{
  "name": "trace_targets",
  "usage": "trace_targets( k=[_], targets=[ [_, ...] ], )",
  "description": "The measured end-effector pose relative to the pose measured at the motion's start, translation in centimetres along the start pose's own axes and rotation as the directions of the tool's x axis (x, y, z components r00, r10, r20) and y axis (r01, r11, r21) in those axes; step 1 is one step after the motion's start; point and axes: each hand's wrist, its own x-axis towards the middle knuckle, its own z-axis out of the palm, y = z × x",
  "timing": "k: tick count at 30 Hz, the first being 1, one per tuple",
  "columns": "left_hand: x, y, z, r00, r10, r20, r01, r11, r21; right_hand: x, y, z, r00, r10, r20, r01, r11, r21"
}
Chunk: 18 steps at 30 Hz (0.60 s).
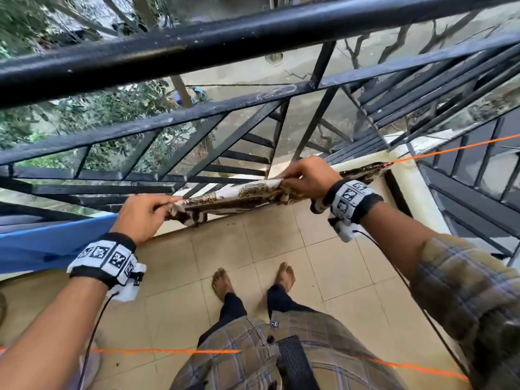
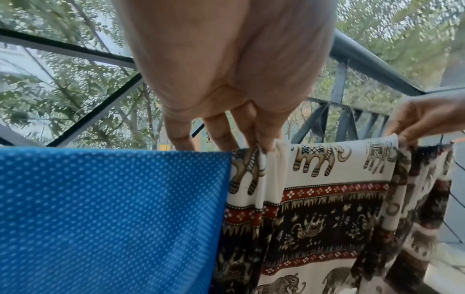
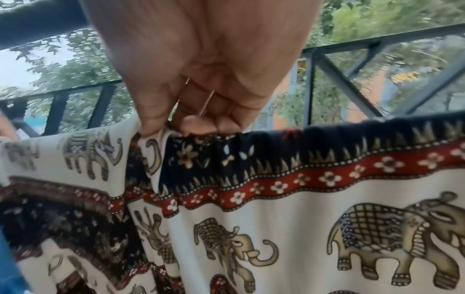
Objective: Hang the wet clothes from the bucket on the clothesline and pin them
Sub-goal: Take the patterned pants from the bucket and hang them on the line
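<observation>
The elephant-print cloth hangs folded over the orange clothesline, which runs off toward 2 o'clock in the head view. The left hand, at 9 o'clock of the cloth, pinches its top edge between thumb and fingers; the left wrist view shows the fingertips bunching the white fabric. The right hand, at the cloth's 3 o'clock end, pinches the fold too, thumb pressed against curled fingers. A blue dotted cloth hangs just beside it at 9 o'clock, before the black railing.
</observation>
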Motion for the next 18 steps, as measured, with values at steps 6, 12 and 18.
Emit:
trace_targets(
  k=[6,12,18],
  targets=[
    [1.1,-0.5,-2.1,0.985,0.008,-0.172,-0.032,0.991,-0.133,1.1,-0.1,0.0,0.913,0.314,-0.262,-0.264,0.941,0.210],
    [3.2,-2.4,-0.8,0.987,-0.159,0.034,0.157,0.985,0.073,2.3,-2.0,0.9,0.907,0.398,-0.139,-0.405,0.914,-0.029],
    [1.1,-1.0,0.9,0.996,0.086,0.014,-0.087,0.993,0.082,1.2,-2.8,2.1,0.954,0.271,-0.131,-0.277,0.960,-0.030]
  ],
)
